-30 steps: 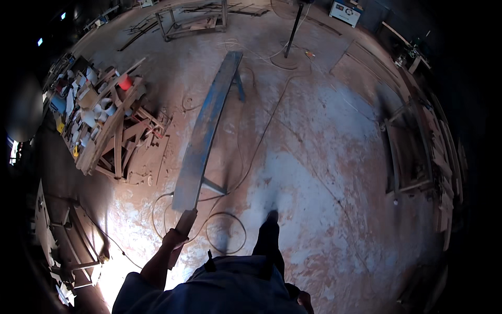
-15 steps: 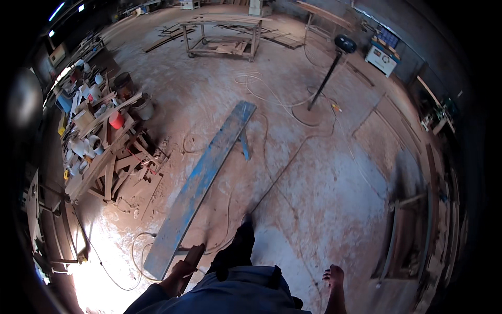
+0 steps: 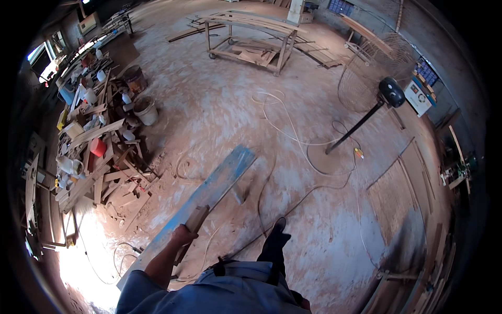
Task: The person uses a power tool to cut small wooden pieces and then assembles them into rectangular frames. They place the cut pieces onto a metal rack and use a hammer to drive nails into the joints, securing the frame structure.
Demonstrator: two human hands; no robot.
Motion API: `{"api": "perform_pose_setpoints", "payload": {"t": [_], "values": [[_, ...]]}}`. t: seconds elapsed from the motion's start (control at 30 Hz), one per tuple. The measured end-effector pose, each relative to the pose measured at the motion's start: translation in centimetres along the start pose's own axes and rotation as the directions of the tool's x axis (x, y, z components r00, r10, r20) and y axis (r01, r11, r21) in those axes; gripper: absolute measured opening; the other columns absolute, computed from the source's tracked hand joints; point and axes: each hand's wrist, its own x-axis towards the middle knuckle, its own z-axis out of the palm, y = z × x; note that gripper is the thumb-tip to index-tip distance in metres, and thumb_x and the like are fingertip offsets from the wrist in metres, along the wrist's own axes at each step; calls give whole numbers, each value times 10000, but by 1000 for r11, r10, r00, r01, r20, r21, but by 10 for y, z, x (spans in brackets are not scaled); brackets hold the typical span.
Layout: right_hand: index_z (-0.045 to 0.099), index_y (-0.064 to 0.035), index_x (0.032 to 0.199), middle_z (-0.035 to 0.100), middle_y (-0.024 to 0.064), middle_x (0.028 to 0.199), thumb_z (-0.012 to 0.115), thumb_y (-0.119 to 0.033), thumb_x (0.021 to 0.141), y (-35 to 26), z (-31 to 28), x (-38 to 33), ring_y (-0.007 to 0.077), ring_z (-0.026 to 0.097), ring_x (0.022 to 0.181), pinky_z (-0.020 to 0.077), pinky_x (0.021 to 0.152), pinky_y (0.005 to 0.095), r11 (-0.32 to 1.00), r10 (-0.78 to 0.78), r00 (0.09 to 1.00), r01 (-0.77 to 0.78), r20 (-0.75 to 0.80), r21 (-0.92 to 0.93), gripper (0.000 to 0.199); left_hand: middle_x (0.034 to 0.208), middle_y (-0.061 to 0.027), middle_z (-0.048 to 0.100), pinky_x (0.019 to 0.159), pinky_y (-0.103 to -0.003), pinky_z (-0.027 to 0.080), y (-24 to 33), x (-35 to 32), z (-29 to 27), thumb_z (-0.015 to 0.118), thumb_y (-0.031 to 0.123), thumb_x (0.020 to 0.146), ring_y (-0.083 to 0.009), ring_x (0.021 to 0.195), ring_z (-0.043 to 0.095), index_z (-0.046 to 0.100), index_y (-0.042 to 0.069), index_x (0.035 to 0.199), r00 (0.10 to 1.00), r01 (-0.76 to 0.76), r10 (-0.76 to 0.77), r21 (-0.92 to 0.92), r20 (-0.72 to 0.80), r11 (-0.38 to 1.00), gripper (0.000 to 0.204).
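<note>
My left hand (image 3: 182, 236) reaches forward from a blue sleeve and grips a short wooden block (image 3: 195, 219) that sticks up past the fingers. Just beyond it a long blue-painted plank (image 3: 222, 175) lies on the dusty floor, running from the lower left toward the middle. My dark shoe (image 3: 274, 242) is stepping forward to the right of the plank. Only a sliver of my right hand (image 3: 303, 303) shows at the lower edge, its fingers hidden.
A heap of wood offcuts, bottles and buckets (image 3: 97, 152) fills the left side. Pale cables (image 3: 293, 133) loop across the floor to a standing fan (image 3: 391, 92) at the right. A wooden frame table (image 3: 251, 36) stands far ahead. Boards lean along the right wall.
The view has swung up and forward across the floor. The plank now lies more to the lower left, the fan and frame table look nearer, and my right hand has dropped almost out of view.
</note>
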Motion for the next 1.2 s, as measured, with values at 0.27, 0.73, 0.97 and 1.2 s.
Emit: {"api": "perform_pose_setpoints", "payload": {"t": [0.27, 0.73, 0.97, 1.2], "values": [[628, -24, 860, 641, 83, 736, 550, -232, 924, -376, 94, 105, 212, 611, 569, 510, 483, 365, 711, -239, 960, 275, 146, -648, 231, 1073, -239, 680, 868, -409, 534, 127, 51, 11, 803, 445, 591, -321, 1013, 669, 700, -35, 1020, 964, 263, -260, -59, 60, 963, 653], [656, -6, 1001, 678, 91, 804, 585, -313, 914, -737, 598, 54, 169, 645, 666, 528, 591, 318, 143, -184, 537, 843, 823, -519, 327, 1140, -179, 676, 920, -398, 505, 330, 223, -13, 778, 467, 614, -296, 1068, 652, 707, 15, 1065, 902, 401, -371, -107, 222, 910, 643], [663, 0, 951, 670, 98, 772, 569, -303, 918, -864, 777, 74, 171, 644, 640, 522, 575, 313, 188, -154, 635, 771, 757, -608, 319, 1075, -230, 674, 880, -413, 524, 440, 397, -148, 755, 464, 654, -309, 1033, 661, 682, -42, 1027, 956, 272, -245, -181, 161, 945, 633], [583, -4, 1094, 647, 64, 924, 567, -303, 961, -923, 980, 23, 128, 616, 777, 518, 634, 278, 285, 94, 377, 877, 921, -388, 328, 1006, -266, 653, 868, -457, 505, 657, 455, -388, 755, 415, 667, -405, 1001, 636, 553, -52, 1073, 968, -119, 35, -327, -250, 938, 651]]}}
